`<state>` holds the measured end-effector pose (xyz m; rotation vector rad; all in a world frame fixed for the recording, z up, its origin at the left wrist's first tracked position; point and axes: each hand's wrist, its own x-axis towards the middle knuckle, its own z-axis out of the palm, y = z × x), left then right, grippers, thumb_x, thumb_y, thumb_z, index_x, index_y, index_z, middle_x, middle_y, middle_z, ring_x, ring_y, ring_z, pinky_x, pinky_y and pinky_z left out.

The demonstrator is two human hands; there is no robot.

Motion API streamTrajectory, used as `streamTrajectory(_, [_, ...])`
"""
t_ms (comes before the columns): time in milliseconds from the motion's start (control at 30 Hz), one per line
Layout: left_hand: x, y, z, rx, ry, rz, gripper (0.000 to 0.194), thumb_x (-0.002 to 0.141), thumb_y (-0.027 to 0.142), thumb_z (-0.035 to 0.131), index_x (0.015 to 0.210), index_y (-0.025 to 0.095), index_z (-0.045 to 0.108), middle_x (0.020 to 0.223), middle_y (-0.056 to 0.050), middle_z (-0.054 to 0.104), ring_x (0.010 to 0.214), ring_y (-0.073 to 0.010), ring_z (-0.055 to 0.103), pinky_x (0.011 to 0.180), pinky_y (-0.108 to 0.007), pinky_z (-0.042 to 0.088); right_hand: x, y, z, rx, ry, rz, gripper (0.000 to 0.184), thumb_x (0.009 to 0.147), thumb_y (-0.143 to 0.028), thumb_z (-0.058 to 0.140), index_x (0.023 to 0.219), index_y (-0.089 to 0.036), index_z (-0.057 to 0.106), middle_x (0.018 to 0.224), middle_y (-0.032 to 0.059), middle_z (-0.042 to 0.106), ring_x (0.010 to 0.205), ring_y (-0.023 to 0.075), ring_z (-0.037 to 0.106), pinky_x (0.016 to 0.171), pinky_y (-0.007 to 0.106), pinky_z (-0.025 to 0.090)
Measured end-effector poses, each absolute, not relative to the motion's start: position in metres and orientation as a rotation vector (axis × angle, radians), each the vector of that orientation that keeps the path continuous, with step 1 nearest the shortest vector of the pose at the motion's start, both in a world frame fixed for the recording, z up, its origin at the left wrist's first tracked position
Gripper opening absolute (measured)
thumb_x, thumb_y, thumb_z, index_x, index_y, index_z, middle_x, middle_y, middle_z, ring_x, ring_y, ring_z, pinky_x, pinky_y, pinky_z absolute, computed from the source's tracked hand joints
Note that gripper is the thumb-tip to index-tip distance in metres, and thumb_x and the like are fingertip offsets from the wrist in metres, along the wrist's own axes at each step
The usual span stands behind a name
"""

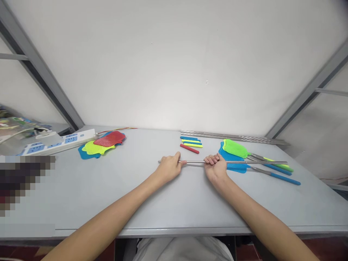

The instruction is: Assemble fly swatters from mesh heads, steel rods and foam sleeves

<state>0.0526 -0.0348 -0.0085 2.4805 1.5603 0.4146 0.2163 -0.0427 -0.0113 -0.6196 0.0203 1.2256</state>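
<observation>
Bare forearms (108, 217) reach over the grey table (163, 203). Along its back right side lie long steel rods (231, 136); before them, green and blue swatters (235, 148) overlap. One thin rod (255, 162) runs crosswise above the swatters, gripped near its left end by the left hand (170, 166); the right hand (216, 168), palm up, curls its fingers over it. Leftward, loose mesh heads (111, 138) overlap beside a power strip (67, 142), near blurred, possibly plastic packaging (16, 123). Short coloured tubes (191, 143) lie behind the hands.
</observation>
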Motion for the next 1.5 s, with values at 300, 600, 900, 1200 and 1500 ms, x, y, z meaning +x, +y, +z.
streamTrajectory(300, [0.055,-0.042,-0.008,2.529,1.417,0.44,0.008,0.086,0.025,0.027,0.088,0.021,0.034,0.066,-0.001,0.061,0.062,-0.0197,0.058,0.061,-0.028,0.033,0.213,-0.046,-0.01,-0.596,-0.003,1.206,0.021,0.083,-0.03,0.043,0.09,-0.012,0.052,0.074,0.0002,0.054,0.053,0.0065,0.049,0.045,0.02,0.042])
streamTrajectory(600, [0.06,-0.041,-0.009,2.568,1.414,0.554,0.014,0.087,0.027,0.024,0.083,0.021,0.036,0.064,0.001,0.058,0.061,-0.0173,0.055,0.065,-0.028,0.033,0.217,-0.052,0.007,-0.528,-0.018,1.228,0.027,0.084,-0.032,0.041,0.066,-0.013,0.048,0.048,-0.0087,0.035,0.033,0.002,0.027,0.033,0.016,0.026])
streamTrajectory(900, [0.058,-0.034,0.001,2.69,1.449,0.606,0.036,0.087,0.04,0.021,0.071,0.019,0.045,0.069,-0.003,0.055,0.069,-0.0178,0.051,0.066,-0.029,0.032,0.226,-0.05,0.016,-0.53,0.021,1.302,0.029,0.084,-0.032,0.039,0.062,-0.014,0.046,0.046,-0.0092,0.032,0.034,0.0028,0.027,0.035,0.017,0.028])
streamTrajectory(1200, [0.052,-0.027,0.0,2.636,1.55,0.593,0.049,0.081,0.054,0.023,0.061,0.017,0.049,0.063,-0.004,0.053,0.061,-0.0171,0.049,0.055,-0.027,0.031,0.229,-0.046,0.014,-0.589,0.053,1.297,0.022,0.084,-0.031,0.041,0.081,-0.012,0.051,0.061,-0.0038,0.048,0.042,0.0035,0.04,0.038,0.017,0.035])
streamTrajectory(1500, [0.053,-0.029,0.002,2.544,1.628,0.523,0.056,0.077,0.062,0.018,0.055,0.018,0.047,0.056,-0.003,0.051,0.052,-0.016,0.049,0.047,-0.026,0.027,0.236,-0.041,0.012,-0.636,0.019,1.305,0.021,0.084,-0.03,0.041,0.088,-0.012,0.052,0.07,-0.0009,0.052,0.049,0.0052,0.046,0.042,0.018,0.039])
